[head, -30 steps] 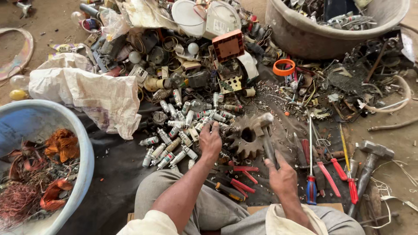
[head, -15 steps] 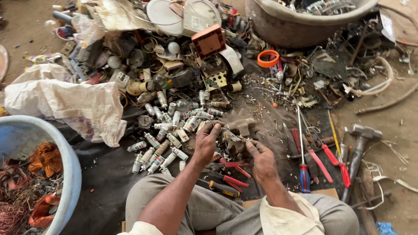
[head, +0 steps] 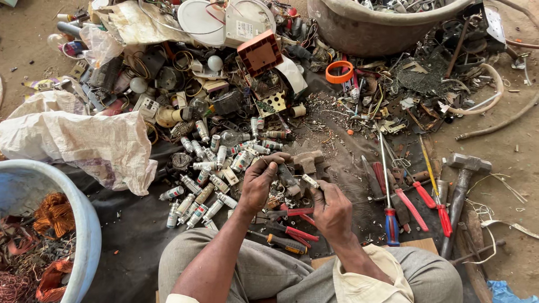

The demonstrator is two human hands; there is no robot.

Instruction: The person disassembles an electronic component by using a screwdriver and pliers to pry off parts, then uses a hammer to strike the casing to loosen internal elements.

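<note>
My left hand [head: 259,184] and my right hand [head: 331,209] meet just above my knees, over a black mat. Between their fingertips they pinch a small grey part [head: 289,178]; its pale end sits at my right fingers. Just behind the hands lies a dark toothed metal block [head: 310,161]. A pile of several small cylindrical cartridges [head: 208,179] spreads to the left of my left hand. Red-handled pliers [head: 292,213] and a screwdriver with a dark and orange handle [head: 281,243] lie under my wrists.
A blue tub [head: 84,224] with copper wire stands at the lower left, beside a white sack [head: 78,140]. To the right lie a blue and red screwdriver [head: 390,219], red-handled tools [head: 415,207] and a hammer [head: 461,185]. Behind are scrap, an orange box [head: 259,53] and a grey basin [head: 382,28].
My right hand no longer holds the long tool it gripped a second ago. My left hand has left the toothed block, and both hands have come together on the small part.
</note>
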